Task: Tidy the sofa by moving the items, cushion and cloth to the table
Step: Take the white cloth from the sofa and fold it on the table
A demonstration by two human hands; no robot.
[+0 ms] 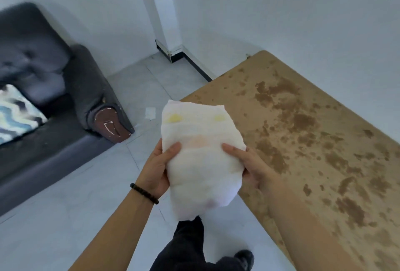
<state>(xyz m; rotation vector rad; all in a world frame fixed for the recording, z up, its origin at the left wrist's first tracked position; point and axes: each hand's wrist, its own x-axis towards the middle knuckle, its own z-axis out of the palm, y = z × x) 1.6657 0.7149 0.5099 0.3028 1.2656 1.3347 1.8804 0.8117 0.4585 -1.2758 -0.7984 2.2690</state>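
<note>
A folded white cloth (201, 153) with faint yellow and pink marks is held up in front of me, over the floor at the near left edge of the brown mottled table (320, 132). My left hand (157, 169) grips its left side and my right hand (244, 162) grips its right side. The dark grey sofa (54, 101) stands at the left. A cushion (15, 112) with a blue, black and white zigzag pattern lies on its seat, partly cut off by the frame edge.
Pale tiled floor (75, 205) lies between sofa and table. A small white scrap (150, 112) lies on the floor near the sofa's worn brown armrest end (112, 125). White walls and a pillar (164, 10) stand behind. My dark trouser leg and shoe (244, 257) show below.
</note>
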